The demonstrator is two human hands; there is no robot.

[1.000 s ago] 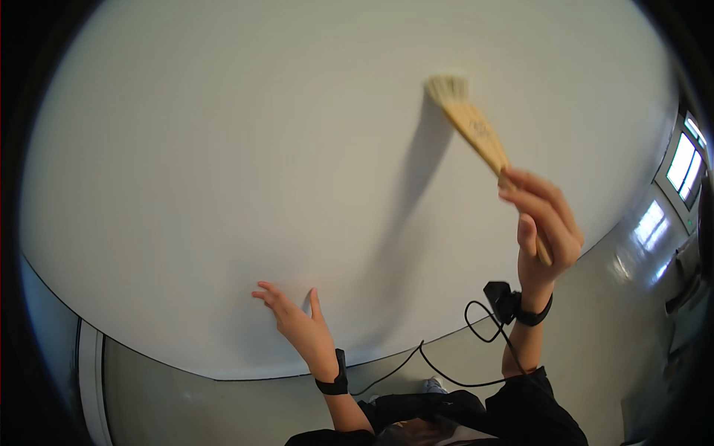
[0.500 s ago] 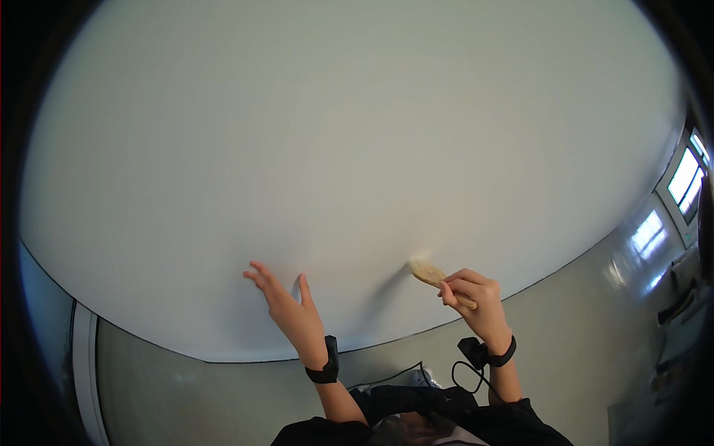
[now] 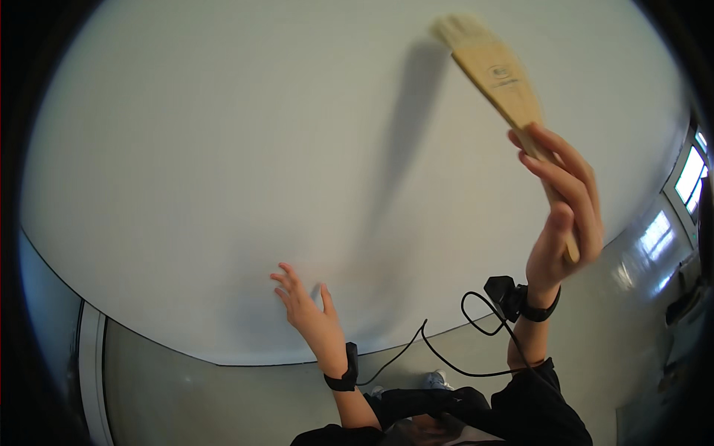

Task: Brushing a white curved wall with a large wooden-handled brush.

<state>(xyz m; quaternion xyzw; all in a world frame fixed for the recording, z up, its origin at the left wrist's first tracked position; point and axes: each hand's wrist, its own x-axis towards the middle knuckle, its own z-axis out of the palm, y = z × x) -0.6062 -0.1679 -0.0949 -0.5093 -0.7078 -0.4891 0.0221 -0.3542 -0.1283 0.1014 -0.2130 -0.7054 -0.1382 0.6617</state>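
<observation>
A wide flat paintbrush (image 3: 500, 74) with a pale wooden handle and light bristles is in my right hand (image 3: 569, 201), its fingers wrapped round the lower handle. The bristles point up and to the left, at or near the large white wall-like surface (image 3: 223, 134); I cannot tell whether they touch it. A long shadow of the brush falls on the surface to its left. Low and to the left, my left hand (image 3: 309, 308) holds nothing, its fingers spread and thumb apart, close to the surface.
Black wrist bands with small boxes sit on both wrists, joined to a looping black cable (image 3: 476, 374). Below the surface's bottom edge is a greyish floor (image 3: 223, 401), with my shoe (image 3: 437, 380) on it. A bright window (image 3: 692, 178) shows at the far right.
My right hand has risen with the paintbrush, from low by the surface's bottom edge to high up on the right. My left hand has shifted slightly right.
</observation>
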